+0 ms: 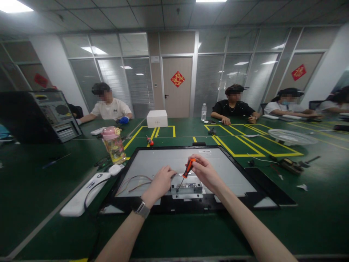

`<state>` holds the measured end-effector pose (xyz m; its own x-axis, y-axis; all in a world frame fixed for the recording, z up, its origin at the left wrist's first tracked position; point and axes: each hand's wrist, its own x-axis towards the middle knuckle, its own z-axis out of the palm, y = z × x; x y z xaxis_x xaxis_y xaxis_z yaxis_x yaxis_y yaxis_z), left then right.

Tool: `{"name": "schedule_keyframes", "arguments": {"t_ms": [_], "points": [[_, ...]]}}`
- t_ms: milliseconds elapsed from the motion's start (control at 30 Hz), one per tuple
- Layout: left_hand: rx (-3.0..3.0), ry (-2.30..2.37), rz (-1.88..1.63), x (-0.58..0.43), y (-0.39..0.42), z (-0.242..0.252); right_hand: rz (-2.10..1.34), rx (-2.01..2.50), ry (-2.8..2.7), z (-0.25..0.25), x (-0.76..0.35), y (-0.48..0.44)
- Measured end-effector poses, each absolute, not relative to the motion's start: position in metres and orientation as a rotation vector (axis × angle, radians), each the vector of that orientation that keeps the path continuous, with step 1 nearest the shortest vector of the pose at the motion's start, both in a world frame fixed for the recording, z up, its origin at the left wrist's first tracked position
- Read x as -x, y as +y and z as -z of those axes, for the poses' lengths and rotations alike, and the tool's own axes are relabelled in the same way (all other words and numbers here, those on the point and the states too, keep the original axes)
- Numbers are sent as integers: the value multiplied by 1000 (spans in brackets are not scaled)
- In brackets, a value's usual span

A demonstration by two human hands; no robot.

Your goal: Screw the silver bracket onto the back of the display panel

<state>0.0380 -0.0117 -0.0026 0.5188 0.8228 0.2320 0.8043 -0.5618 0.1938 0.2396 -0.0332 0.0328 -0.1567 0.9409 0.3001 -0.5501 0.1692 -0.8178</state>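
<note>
A flat display panel [152,157] with a black frame lies face down on the green table, its grey back upward. On its near middle part sits a metal bracket [188,195] with holes along its edge. My right hand [205,171] is closed round an orange and black screwdriver [188,168], tilted so that its tip meets the bracket's left part. My left hand [161,181] has its fingers drawn together at the bracket's upper left corner and seems to hold it there. Thin wires [133,178] run across the panel left of that hand.
Left of the panel are a white power strip [84,194], a pink-lidded bottle [113,145] and an open computer case [40,114]. A dark slab [269,185] and a caliper-like tool [294,165] lie right. Beyond, a white box [157,119] stands; several people sit opposite.
</note>
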Motion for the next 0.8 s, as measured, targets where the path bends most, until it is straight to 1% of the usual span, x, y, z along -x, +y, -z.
{"name": "schedule_keyframes", "arguments": {"t_ms": [400, 800], "points": [[-2667, 1437, -456, -38, -13, 1, -1428, 428, -1136, -35, -239, -35], [-2664, 1437, -453, -40, -14, -1, -1446, 425, -1091, -34, -239, -35]]}}
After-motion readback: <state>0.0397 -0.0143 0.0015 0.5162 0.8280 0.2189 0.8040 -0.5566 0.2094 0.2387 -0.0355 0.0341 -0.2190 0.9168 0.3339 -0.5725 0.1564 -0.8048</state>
